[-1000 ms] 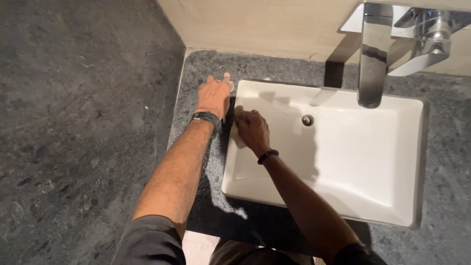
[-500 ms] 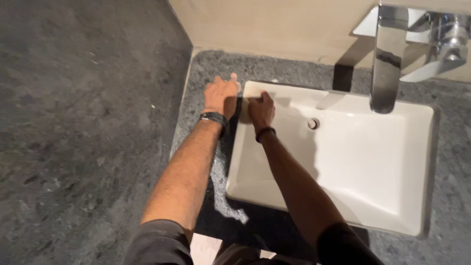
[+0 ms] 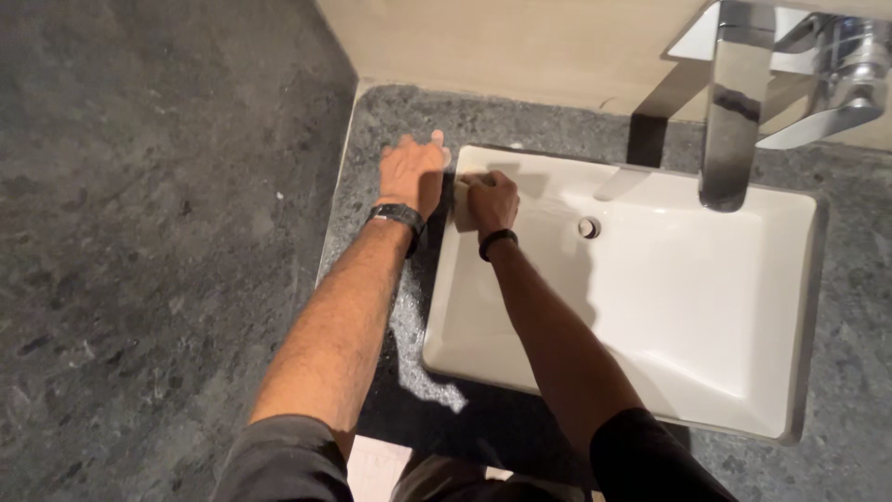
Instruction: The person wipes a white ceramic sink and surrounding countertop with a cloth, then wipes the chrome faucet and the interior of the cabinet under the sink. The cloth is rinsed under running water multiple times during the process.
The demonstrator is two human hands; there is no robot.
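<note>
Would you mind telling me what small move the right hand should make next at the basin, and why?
Probably slide the right hand and the pad under it along the basin's rear rim toward the tap. The hand is pressed into the near-left corner, the left hand braces flat on the counter beside it, and the rest of the rim lies that way.

The right hand (image 3: 491, 200) covers nearly all of a small pale thing (image 3: 461, 191) at the basin's (image 3: 650, 325) far left corner; what it is cannot be told. The top edge cuts off the chrome tap (image 3: 734, 102) and its lever (image 3: 827, 102).
</note>
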